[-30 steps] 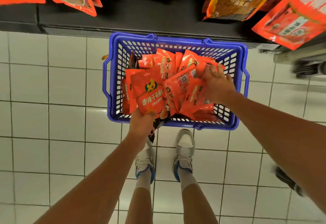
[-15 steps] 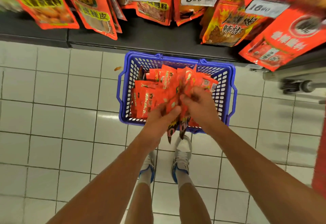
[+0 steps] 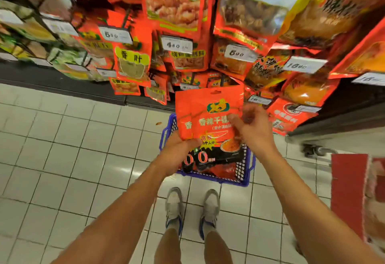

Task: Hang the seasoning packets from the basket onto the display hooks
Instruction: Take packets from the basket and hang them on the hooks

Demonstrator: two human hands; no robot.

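Seasoning packets in hand: a small stack of red-and-black seasoning packets (image 3: 209, 118) is held upright above the basket, front face toward the camera, hang-hole at the top edge; at least two packets show, one offset to the left behind the front one.
Left hand: the left hand (image 3: 177, 151) grips the stack at its lower left corner, thumb across the front face, fingers hidden behind.
Right hand: the right hand (image 3: 252, 128) pinches the right edge of the front packet about halfway up, thumb on the printed face, the other fingers curled behind the edge.
Packets relative to hands: the stack stands between the two hands, its upper half rising above both, its black lower part hanging below the right hand's thumb.
Basket: a blue plastic basket (image 3: 246, 172) sits on the floor just ahead of the person's shoes (image 3: 192, 209), largely hidden by the held stack; more red packets show through along its near edge.
Display: hanging packets (image 3: 175, 3) fill the display above and behind the basket, with white price tags (image 3: 176, 44) at the front of the rows; the hooks themselves are mostly covered.
Floor: white floor tiles (image 3: 62, 149), and a red mat (image 3: 348, 191) at the right edge.
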